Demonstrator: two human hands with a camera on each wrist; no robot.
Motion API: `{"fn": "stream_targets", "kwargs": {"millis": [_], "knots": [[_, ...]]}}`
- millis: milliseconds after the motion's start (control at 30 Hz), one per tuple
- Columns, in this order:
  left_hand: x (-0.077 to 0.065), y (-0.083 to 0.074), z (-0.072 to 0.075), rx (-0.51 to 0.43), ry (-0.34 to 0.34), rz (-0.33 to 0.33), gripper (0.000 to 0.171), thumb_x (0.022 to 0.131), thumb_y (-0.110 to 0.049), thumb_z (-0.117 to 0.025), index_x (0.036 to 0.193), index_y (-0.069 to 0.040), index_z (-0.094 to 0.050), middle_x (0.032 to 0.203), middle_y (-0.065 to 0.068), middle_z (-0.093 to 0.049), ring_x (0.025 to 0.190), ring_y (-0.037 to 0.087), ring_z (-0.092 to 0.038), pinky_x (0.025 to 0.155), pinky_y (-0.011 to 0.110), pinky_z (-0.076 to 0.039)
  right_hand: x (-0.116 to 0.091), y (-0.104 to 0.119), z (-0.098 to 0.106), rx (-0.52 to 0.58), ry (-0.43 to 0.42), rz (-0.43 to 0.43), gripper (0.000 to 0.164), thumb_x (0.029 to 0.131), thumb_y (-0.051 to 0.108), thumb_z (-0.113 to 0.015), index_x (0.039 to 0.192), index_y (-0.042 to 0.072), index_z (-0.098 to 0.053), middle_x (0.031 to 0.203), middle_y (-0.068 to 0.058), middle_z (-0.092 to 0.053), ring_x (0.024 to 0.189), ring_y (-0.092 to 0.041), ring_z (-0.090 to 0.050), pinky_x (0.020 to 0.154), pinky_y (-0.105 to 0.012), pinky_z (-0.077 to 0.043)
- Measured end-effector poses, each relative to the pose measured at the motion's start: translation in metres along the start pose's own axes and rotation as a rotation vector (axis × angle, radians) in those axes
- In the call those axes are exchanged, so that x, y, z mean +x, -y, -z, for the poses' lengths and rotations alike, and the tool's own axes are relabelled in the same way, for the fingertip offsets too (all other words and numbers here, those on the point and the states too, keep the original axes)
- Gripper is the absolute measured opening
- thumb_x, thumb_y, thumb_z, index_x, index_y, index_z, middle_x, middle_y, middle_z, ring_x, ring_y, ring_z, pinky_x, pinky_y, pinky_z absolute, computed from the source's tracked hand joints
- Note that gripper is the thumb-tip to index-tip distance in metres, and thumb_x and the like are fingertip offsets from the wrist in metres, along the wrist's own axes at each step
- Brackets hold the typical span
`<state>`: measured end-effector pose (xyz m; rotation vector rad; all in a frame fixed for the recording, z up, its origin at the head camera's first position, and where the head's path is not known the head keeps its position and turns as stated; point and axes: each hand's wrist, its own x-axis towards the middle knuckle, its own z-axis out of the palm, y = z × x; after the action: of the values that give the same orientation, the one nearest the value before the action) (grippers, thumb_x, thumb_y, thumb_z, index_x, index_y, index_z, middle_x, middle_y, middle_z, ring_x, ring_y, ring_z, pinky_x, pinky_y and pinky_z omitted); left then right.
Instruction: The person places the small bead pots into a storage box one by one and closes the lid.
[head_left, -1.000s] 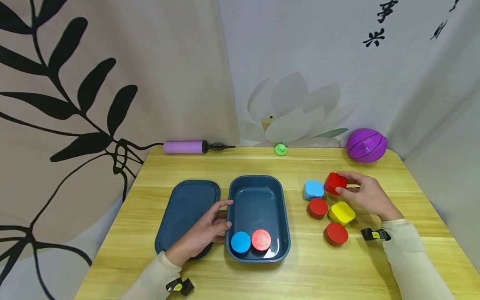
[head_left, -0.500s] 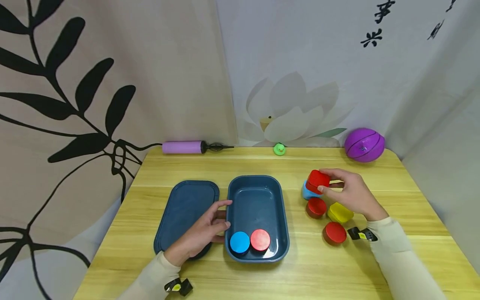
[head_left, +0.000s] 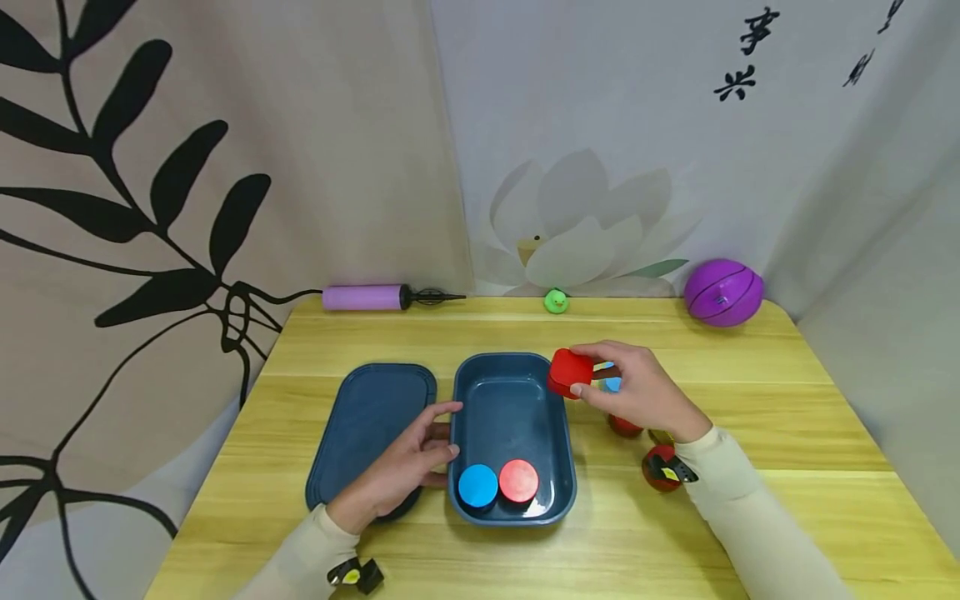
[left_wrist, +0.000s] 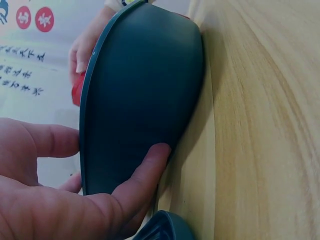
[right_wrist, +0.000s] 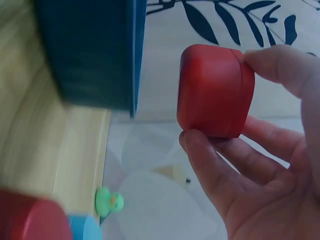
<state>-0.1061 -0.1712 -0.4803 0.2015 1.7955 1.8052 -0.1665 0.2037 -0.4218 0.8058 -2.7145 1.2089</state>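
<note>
My right hand [head_left: 637,392] pinches a small red rounded-square box [head_left: 570,372] between thumb and fingers, raised at the right rim of the dark blue tray [head_left: 510,417]. In the right wrist view a seam runs around the red box [right_wrist: 212,92], beside the tray wall [right_wrist: 90,55]. My left hand [head_left: 408,462] touches the tray's left side; the left wrist view has its fingertips against the rim and outer wall [left_wrist: 140,85]. Inside the tray, near its front end, stand a blue round box [head_left: 477,485] and a light red round box [head_left: 518,481].
A flat dark blue lid [head_left: 375,408] lies left of the tray, partly under my left forearm. Right of it, a blue box [head_left: 612,384], a yellow box [head_left: 660,437] and red boxes are partly hidden by my right arm. A purple pump [head_left: 363,297], green duck [head_left: 556,302] and purple ball [head_left: 723,292] line the back.
My right hand has carried the red box leftward, from the group of boxes, past the blue one to the tray's right rim. The left hand and tray have stayed in place.
</note>
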Motion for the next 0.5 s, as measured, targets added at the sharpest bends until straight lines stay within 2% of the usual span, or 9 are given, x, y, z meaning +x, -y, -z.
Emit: {"fn": "stream_targets", "kwargs": {"millis": [333,500], "knots": [[0.002,0.002,0.000,0.004,-0.007,0.000,0.065,0.109,-0.013,-0.056,0.166,-0.023,-0.027,0.157,0.028,-0.040,0.127,0.029,-0.063,0.093,0.051,-0.061,0.015,0.024,-0.035,0.042,0.101,0.089,0.055,0.092,0.029,-0.084,0.140,0.009,-0.067,0.128,-0.003,-0.074,0.107,-0.017,-0.072,0.088,-0.040,-0.064],[0.001,0.002,0.000,0.005,-0.009,0.003,0.064,0.109,-0.012,-0.055,0.166,-0.021,-0.026,0.157,0.028,-0.041,0.129,0.032,-0.062,0.093,0.051,-0.061,0.020,0.032,-0.058,0.005,0.176,0.118,0.059,0.095,0.033,-0.081,0.146,0.011,-0.063,0.139,-0.004,-0.069,0.116,-0.019,-0.069,0.090,-0.034,-0.063]]}}
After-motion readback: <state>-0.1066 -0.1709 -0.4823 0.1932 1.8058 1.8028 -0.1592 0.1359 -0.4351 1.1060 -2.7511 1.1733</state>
